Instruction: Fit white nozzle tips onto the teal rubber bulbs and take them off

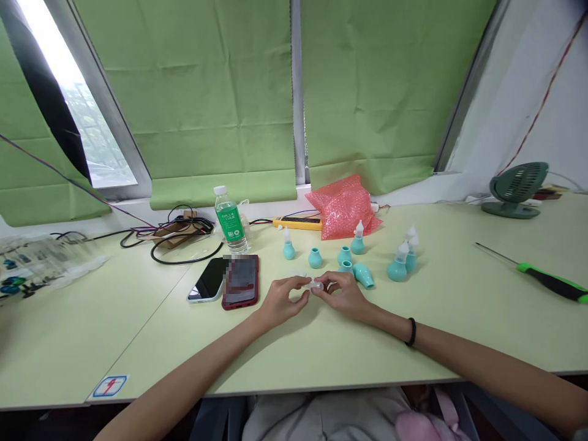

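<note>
Between my two hands, over the middle of the table, is a small clear plastic piece [316, 285]. My right hand [339, 293] pinches it with thumb and fingers. The thumb and fingers of my left hand [285, 299] close on its left side. Just beyond my hands stand open-topped teal bulbs [315, 258], and another teal bulb [364, 275] lies on its side. Teal bulbs with clear tips stand behind them: one at the left [288, 250], one farther back [358, 244], and two close together at the right [397, 268].
Two phones [241, 283] and a water bottle [231, 224] are left of my hands, with black cables behind. Red bubble wrap [345, 208] lies at the back. A screwdriver [546, 279] and a green fan [516, 187] are at the right, plastic bags [46, 263] far left.
</note>
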A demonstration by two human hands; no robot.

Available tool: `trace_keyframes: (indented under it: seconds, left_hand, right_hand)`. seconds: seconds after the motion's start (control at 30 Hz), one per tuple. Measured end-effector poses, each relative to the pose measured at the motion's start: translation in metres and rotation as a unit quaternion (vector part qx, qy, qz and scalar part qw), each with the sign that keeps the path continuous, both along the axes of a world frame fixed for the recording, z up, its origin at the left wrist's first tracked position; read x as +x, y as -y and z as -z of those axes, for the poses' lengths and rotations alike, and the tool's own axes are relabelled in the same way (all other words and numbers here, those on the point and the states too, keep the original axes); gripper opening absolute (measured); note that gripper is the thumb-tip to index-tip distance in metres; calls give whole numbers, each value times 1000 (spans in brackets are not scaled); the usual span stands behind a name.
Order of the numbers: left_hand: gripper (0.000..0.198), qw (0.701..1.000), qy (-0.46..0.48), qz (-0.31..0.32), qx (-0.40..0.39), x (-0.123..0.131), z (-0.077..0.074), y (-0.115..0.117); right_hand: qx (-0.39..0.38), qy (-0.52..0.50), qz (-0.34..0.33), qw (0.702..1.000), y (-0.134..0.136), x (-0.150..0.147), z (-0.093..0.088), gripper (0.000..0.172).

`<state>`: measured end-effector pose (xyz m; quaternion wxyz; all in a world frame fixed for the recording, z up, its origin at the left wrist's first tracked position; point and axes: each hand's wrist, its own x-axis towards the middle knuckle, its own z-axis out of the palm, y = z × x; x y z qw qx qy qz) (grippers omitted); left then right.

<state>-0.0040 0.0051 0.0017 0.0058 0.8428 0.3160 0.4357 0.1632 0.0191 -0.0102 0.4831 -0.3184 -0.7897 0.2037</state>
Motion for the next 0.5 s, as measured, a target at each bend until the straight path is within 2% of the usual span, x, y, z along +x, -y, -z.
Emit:
trace_keyframes:
  seconds: [0.17,0.3,0.37,0.5]
  left_hand:
    - [14,999,4,-10,51,-1,7,-3]
    - [11,998,8,-3,70,0,5,-3]
    - [8,999,16,-7,35,1,2,-1]
    - [3,995,55,7,-89,3,-6,3]
  right_hand:
    - [-4,-6,11,1000,-1,0,1,15]
    - [-3,-1,36,999,-1,-1,3,16]
    - [0,4,34,999,-1,-1,3,16]
    - [17,5,11,1000,-1,-1,4,16]
